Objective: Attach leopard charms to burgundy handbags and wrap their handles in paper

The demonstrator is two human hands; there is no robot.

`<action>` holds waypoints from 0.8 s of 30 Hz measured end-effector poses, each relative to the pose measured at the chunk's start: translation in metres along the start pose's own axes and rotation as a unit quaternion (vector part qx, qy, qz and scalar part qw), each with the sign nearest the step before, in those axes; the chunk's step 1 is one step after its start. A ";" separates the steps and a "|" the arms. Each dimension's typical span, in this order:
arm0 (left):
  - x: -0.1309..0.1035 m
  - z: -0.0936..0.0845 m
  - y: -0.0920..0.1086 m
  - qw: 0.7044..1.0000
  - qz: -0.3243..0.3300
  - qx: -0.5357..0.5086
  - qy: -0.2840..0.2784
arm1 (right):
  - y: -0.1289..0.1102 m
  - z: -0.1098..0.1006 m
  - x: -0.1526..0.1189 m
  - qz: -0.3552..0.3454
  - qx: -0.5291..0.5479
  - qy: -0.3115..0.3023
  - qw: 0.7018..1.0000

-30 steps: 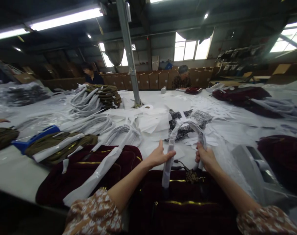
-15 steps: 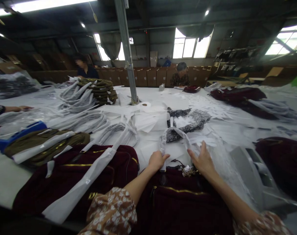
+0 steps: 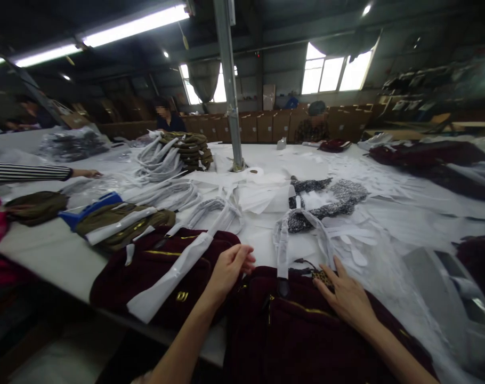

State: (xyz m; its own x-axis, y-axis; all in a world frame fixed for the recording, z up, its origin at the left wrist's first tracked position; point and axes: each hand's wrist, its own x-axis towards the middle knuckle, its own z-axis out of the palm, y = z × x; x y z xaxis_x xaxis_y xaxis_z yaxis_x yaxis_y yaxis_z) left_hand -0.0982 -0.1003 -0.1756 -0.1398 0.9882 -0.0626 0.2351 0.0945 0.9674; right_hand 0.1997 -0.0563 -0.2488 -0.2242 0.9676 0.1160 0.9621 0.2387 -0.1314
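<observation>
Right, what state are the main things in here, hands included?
Left hand: fingers curled; contents unclear
Right hand: open, fingers spread
Leopard-print charm: partly covered by that hand
Nearer burgundy bag: handle raised
White-wrapped handle: arched upward
Other burgundy bag: lying on the table
White-wrapped strap: laid diagonally across it
Olive bags at the back: stacked
Speckled fabric: loosely bunched
Tube light: lit

Dim o/all, blown-out window (image 3: 329, 76), bright o/head tube (image 3: 136, 25), blurry edges
</observation>
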 end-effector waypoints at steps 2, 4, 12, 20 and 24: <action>-0.046 -0.016 -0.016 0.995 -0.043 -0.045 0.077 | 0.000 0.000 -0.001 0.001 -0.001 0.000 1.000; -0.083 -0.019 -0.035 0.983 -0.094 -0.022 0.156 | -0.002 -0.001 -0.002 0.003 -0.004 -0.002 1.000; -0.125 0.011 -0.064 0.974 -0.111 -0.025 0.197 | 0.005 0.002 -0.008 -0.066 -0.017 -0.019 0.997; -0.108 -0.009 -0.095 0.806 -0.197 -0.467 0.306 | 0.035 0.038 0.001 -0.164 -0.042 -0.006 0.986; -0.096 -0.015 -0.100 0.820 -0.168 -0.438 0.328 | 0.034 0.039 0.003 -0.143 0.006 0.010 0.990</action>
State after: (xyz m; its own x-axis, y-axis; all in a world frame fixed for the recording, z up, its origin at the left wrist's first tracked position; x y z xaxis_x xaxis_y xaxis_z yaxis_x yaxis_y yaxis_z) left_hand -0.1231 -0.2060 -0.2627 -0.6107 0.6191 -0.4937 -0.6631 -0.0591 0.7462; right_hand 0.2257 -0.0425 -0.2916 -0.4839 0.8587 0.1688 0.8578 0.5036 -0.1028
